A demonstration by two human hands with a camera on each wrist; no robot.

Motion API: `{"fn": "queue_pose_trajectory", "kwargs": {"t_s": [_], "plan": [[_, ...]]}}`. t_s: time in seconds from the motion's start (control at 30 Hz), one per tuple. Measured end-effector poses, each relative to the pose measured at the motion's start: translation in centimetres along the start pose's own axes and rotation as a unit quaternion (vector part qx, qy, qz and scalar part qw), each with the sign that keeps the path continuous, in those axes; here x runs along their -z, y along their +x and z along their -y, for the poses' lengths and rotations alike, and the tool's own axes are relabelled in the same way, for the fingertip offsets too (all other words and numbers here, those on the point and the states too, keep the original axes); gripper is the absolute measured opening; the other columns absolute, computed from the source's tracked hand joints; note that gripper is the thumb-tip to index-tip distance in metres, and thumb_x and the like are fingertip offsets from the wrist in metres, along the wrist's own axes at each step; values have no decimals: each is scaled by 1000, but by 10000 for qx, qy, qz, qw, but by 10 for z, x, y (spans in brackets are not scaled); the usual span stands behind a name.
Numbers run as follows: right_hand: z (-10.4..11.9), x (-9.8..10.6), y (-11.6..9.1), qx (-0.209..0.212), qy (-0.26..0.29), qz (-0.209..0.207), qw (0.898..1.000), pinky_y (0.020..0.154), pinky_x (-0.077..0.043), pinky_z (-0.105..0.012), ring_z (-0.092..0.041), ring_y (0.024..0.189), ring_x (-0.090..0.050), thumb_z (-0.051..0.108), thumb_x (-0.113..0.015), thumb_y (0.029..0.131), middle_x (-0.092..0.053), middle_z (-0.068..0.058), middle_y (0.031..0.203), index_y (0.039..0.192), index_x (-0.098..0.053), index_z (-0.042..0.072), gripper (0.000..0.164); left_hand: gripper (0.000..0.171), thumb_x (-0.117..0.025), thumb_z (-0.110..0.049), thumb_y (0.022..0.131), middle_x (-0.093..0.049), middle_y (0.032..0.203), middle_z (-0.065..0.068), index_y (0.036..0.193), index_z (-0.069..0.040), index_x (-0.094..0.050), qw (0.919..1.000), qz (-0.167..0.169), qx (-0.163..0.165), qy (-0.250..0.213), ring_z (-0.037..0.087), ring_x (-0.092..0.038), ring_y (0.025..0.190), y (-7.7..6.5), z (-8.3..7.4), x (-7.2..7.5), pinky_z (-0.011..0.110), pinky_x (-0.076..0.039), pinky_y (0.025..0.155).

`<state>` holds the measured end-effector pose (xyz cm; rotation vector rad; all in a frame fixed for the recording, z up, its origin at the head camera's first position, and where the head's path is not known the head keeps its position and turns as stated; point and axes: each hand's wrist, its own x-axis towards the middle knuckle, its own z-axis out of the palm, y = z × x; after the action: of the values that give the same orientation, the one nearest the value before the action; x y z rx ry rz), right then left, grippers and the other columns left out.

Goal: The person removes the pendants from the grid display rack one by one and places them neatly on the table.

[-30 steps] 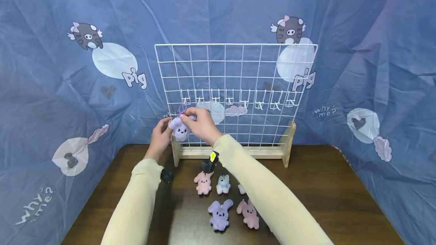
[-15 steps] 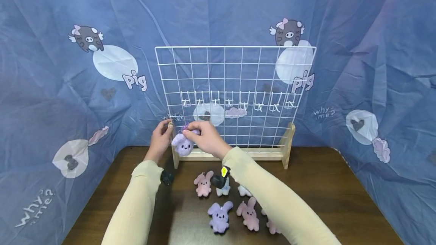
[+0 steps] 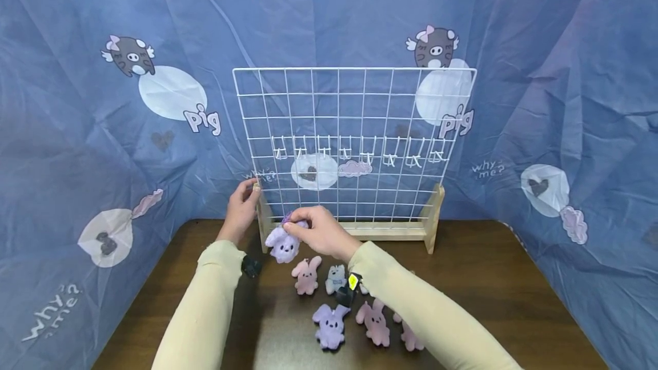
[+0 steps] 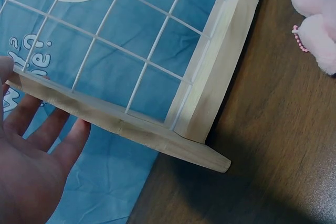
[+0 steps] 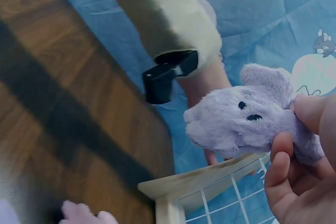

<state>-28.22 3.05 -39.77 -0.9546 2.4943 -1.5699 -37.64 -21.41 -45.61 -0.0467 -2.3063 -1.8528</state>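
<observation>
My right hand (image 3: 323, 234) pinches a purple plush bunny (image 3: 284, 246) near its top, at the purple cord, and holds it over the table in front of the rack's left end. Close up in the right wrist view, the plush bunny (image 5: 247, 114) lies sideways between thumb and fingers. At the rack's left side, my left hand (image 3: 241, 210) grips the upright wooden leg (image 4: 126, 129), thumb on one side and fingers on the other. A white wire grid (image 3: 339, 113) stands in the wooden base, a row of white hooks (image 3: 345, 150) across it with nothing hanging on them.
On the table (image 3: 488, 290) lie a pink bunny (image 3: 306, 276), a grey-blue plush bear (image 3: 336, 280), another purple bunny (image 3: 330, 326) and a second pink bunny (image 3: 374, 324). My right sleeve partly covers further plush toys (image 3: 410, 337). A blue printed curtain (image 3: 128, 4) surrounds the table.
My right hand has brought the purple bunny down and slightly right, away from the row of hooks toward the table. The left hand has stayed at the wooden leg.
</observation>
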Motion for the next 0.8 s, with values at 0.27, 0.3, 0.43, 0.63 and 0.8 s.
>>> {"fn": "queue_pose_trajectory", "kwargs": {"t_s": [0.27, 0.3, 0.43, 0.63, 0.8], "plan": [[-11, -10, -14, 82, 1, 298, 9995, 65, -51, -23, -8, 70, -58, 17, -67, 104, -71, 0, 88, 99, -79, 9, 14, 45, -50, -29, 112, -51, 153, 25, 154, -12, -49, 10000, -7, 23, -23, 38, -49, 137, 2, 0, 1, 63, -47, 105], [-13, -11, -15, 112, 5, 325, 9994, 65, -50, -22, -9, 71, -58, 16, -68, 104, -71, 0, 88, 99, -79, 9, 14, 45, -50, -29, 112, -51, 153, 25, 154, -12, -49, 10000, -12, 23, -3, 37, -49, 136, 2, 0, 1, 62, -47, 105], [-17, -18, -22, 71, 20, 464, 9989, 65, -48, -21, -11, 73, -57, 15, -68, 103, -72, 1, 89, 100, -79, 8, 14, 45, -49, -31, 112, -53, 152, 24, 154, -13, -49, 10000, -28, -2, 71, 35, -51, 133, 2, 1, 1, 58, -49, 101], [-25, -27, -35, -139, 136, 731, 9971, 63, -52, -21, -5, 69, -60, 15, -68, 103, -71, 1, 87, 99, -79, 8, 13, 46, -49, -32, 113, -54, 150, 24, 155, -14, -49, 9999, 0, -3, 102, 34, -51, 130, 2, 1, 1, 54, -50, 99], [-34, -35, -44, -399, 282, 760, 9959, 65, -58, -28, -5, 67, -63, 16, -70, 103, -71, 3, 83, 99, -78, 8, 12, 47, -49, -33, 113, -50, 155, 23, 156, -15, -47, 9999, 76, 97, 5, 36, -48, 137, 2, 0, 2, 61, -46, 107]]}}
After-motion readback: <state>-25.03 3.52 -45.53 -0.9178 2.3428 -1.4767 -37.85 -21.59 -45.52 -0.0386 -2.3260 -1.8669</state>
